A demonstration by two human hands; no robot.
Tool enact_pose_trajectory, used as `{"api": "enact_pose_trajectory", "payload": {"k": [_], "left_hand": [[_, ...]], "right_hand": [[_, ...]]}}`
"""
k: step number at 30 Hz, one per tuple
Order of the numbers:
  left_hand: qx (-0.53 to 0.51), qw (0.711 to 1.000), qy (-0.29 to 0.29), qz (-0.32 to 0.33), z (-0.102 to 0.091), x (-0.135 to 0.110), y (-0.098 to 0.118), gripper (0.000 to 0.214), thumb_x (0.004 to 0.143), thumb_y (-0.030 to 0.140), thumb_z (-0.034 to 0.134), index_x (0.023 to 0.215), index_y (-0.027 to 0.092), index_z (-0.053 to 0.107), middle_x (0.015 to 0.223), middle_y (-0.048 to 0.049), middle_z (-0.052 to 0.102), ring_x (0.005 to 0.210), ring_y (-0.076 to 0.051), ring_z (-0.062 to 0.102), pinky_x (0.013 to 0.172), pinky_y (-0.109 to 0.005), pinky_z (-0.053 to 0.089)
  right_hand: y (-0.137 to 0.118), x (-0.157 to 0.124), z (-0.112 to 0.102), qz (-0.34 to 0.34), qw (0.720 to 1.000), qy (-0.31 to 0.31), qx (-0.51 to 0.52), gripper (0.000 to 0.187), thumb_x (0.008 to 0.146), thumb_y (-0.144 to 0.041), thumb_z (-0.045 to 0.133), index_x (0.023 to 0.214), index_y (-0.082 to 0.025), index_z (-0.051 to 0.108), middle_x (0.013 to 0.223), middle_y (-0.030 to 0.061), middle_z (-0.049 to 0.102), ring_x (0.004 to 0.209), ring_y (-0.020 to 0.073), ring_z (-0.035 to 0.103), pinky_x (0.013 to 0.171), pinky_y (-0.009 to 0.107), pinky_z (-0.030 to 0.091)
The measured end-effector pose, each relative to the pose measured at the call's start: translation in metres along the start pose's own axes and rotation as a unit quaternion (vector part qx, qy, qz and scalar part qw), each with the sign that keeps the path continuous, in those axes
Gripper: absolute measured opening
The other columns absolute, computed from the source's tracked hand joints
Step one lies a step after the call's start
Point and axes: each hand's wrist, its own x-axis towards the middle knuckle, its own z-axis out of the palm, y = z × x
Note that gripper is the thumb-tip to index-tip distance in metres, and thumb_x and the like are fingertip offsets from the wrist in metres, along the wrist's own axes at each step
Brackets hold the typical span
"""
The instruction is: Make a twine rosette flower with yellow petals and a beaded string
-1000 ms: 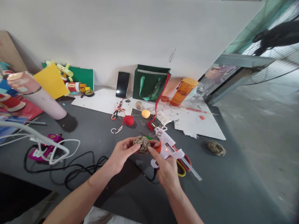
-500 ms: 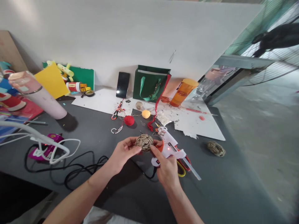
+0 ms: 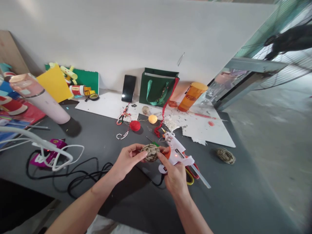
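In front of me a small brown-grey rosette of coiled, braided material (image 3: 151, 152) is held up between both hands. My left hand (image 3: 128, 161) pinches its left side, thumb on the near face and fingers behind. On its right edge my right hand (image 3: 173, 174) presses with the index finger; the other fingers are partly hidden. A white hot glue gun (image 3: 177, 150) with a clear glue stick (image 3: 201, 176) is just beyond my right hand, its red light lit. Scissors with yellow and red handles (image 3: 190, 178) lie partly under it. A similar rosette (image 3: 226, 156) rests farther right.
Beyond the hands are a red ball (image 3: 135, 125), a yellow ball (image 3: 152, 119) and white beads (image 3: 122, 136). A green gift bag (image 3: 158, 87), phone (image 3: 128, 88) and orange bottle (image 3: 192, 97) stand behind. Black cables (image 3: 90, 177), a purple power strip (image 3: 50, 154) and a pink bottle (image 3: 41, 99) are left.
The rosette has tilted and sunk slightly in my fingers, and my left thumb reaches farther over it. A bit of green shows behind it now.
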Motion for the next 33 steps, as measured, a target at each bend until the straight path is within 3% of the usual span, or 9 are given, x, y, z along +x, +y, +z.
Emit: {"api": "enact_pose_trajectory", "payload": {"k": [10,15,21,27,33], "left_hand": [[0.029,0.999,0.001,0.019,0.0,0.001,-0.004,0.046,0.069,0.045,0.077,0.101,0.013,0.068,0.095,-0.0094,0.073,0.081,-0.019,0.066,0.074,-0.031,0.054],[0.117,0.992,0.003,0.051,-0.003,0.002,-0.007,0.034,0.075,0.043,0.071,0.093,0.013,0.069,0.088,-0.0083,0.073,0.077,-0.018,0.065,0.071,-0.029,0.052],[0.207,0.975,0.022,0.076,-0.016,0.006,-0.005,0.029,0.084,0.038,0.059,0.099,0.015,0.068,0.096,-0.0095,0.073,0.086,-0.021,0.067,0.078,-0.031,0.053],[0.389,0.912,0.071,0.107,-0.038,0.016,0.0,0.028,0.088,0.033,0.051,0.104,0.018,0.069,0.102,-0.0102,0.072,0.092,-0.023,0.067,0.082,-0.034,0.052],[0.519,0.841,0.064,0.138,-0.047,0.02,-0.006,0.024,0.09,0.029,0.051,0.101,0.021,0.072,0.098,-0.009,0.073,0.092,-0.024,0.067,0.083,-0.036,0.052]], "right_hand": [[0.0,-0.002,0.003,-0.03,0.999,-0.016,-0.024,0.024,0.062,-0.026,0.083,0.075,-0.02,0.064,0.084,0.0016,0.071,0.084,0.021,0.065,0.086,0.039,0.049],[0.001,-0.003,0.002,-0.041,0.995,-0.058,-0.067,0.021,0.066,-0.027,0.081,0.072,-0.02,0.062,0.09,0.0044,0.072,0.088,0.0227,0.065,0.085,0.04,0.051],[-0.006,-0.002,-0.002,-0.082,0.992,-0.022,-0.089,0.018,0.074,-0.032,0.076,0.075,-0.02,0.062,0.083,0.0024,0.069,0.081,0.0194,0.064,0.079,0.035,0.048],[-0.022,0.001,-0.008,-0.085,0.991,-0.068,-0.082,0.031,0.079,-0.042,0.071,0.062,-0.019,0.06,0.059,-0.0008,0.058,0.057,0.0139,0.051,0.056,0.029,0.038],[-0.042,0.005,-0.013,-0.048,0.985,-0.142,0.082,0.035,0.076,-0.047,0.073,0.063,-0.023,0.051,0.053,-0.0052,0.045,0.046,0.0104,0.034,0.046,0.027,0.024]]}}
